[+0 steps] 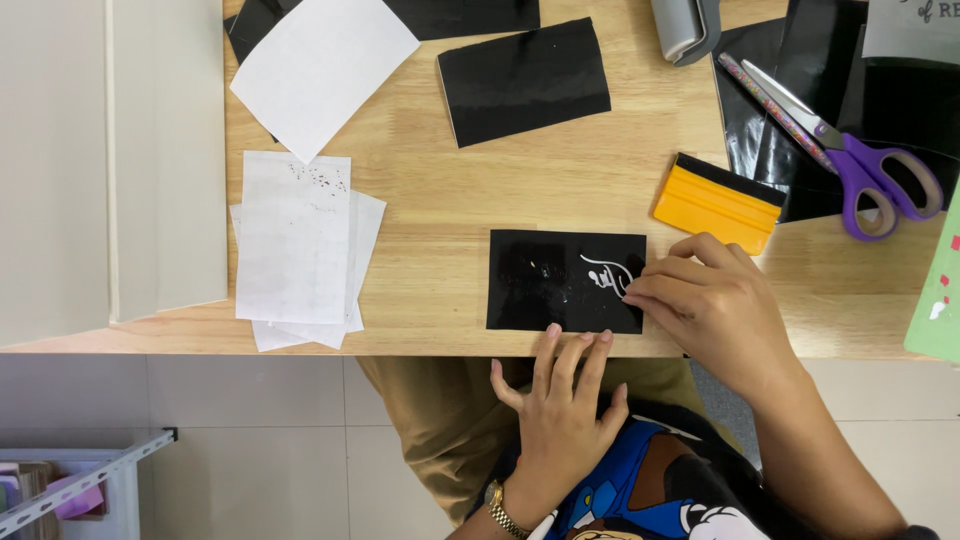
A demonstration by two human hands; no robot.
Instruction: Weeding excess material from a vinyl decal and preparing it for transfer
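1. Fingers first: your right hand [712, 305] is pinched shut at the right edge of the black sheet [566, 281], fingertips on the white design [608, 273]. Whether they grip a tool or a sliver of film cannot be told.
2. Your left hand [560, 400] lies open, fingertips pressing the sheet's near edge, holding nothing.
3. That sheet lies flat at the near edge of the table [440, 200], right in front of you.
4. Risk, as a judgement: the pinch could lift or tear the thin white lines, because they look fine and sit right under your fingertips.
5. Another: the sheet could slide off the edge, as only your left fingertips pin it there.
6. Count: one yellow squeegee [716, 204], one pair of purple scissors [840, 150], one loose black piece [524, 82] further back, more black film at the far corners, one white sheet [322, 70], one paper stack [300, 250], one grey roller [686, 28].
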